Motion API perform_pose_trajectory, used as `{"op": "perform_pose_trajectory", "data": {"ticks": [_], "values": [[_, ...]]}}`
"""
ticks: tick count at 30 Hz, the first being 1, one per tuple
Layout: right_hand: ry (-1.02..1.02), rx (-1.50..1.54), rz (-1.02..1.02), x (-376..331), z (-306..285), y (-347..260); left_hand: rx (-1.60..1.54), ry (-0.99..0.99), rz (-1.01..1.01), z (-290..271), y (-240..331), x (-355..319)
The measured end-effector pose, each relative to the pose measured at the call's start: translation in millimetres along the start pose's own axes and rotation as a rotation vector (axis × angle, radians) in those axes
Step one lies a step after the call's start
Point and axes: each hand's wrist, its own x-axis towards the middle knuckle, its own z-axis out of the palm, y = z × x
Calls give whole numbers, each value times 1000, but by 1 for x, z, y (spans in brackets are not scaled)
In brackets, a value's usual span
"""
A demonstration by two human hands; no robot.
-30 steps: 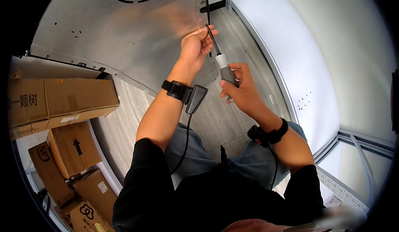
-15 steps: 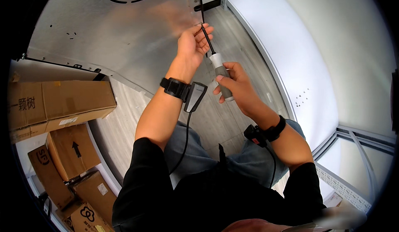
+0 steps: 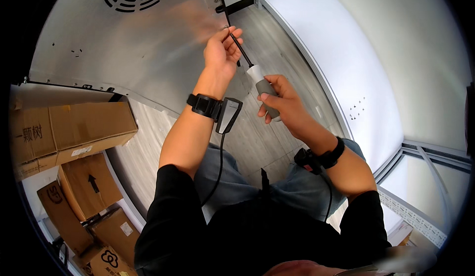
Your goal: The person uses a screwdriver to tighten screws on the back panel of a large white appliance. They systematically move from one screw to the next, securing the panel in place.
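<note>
My right hand (image 3: 283, 101) is closed round the grey and white handle of a screwdriver (image 3: 266, 92). Its dark shaft slants up and left toward the edge of a metal panel (image 3: 148, 53) with round vent slots. At that edge, my left hand (image 3: 221, 53) has thumb and forefinger pinched together beside the shaft's tip, with its other fingers curled loosely behind. Whatever lies in the pinch is too small to make out. A black strap with a cabled device sits on each of my wrists.
Cardboard boxes (image 3: 91, 127) are stacked at the left, with more boxes (image 3: 91, 184) below. A long white shelf (image 3: 326, 33) runs along the right, with several small dark pieces (image 3: 357, 109) on it. Grey wood-look floor (image 3: 267, 137) lies beneath my hands.
The panel and both hands have shifted slightly left in view. The shaft's tip now stands out a little from the left fingertips. My grip on the screwdriver looks the same.
</note>
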Motion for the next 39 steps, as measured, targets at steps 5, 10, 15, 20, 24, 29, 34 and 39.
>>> {"op": "perform_pose_trajectory", "data": {"ticks": [5,10,15,20,24,29,34,39], "values": [[7,-9,12,0,-9,-2,26,-14,36,2,-3,-8],[15,-11,11,-3,-9,-4,48,7,55,2,-5,-11],[53,-27,20,-5,-12,-6,50,-31,59,3,-11,-15],[158,23,6,-10,-21,-25,88,-73,17,11,-18,-25],[211,-16,-9,-23,-57,-53,193,-213,-53,30,-33,-34],[313,-318,-221,-80,-139,-102,462,-428,-173,63,-68,-49],[514,-383,-263,-141,-234,-76,681,-499,-226,98,-138,-47],[726,-74,-199,-177,-296,32,1006,-696,-167,117,-256,-35]]}}
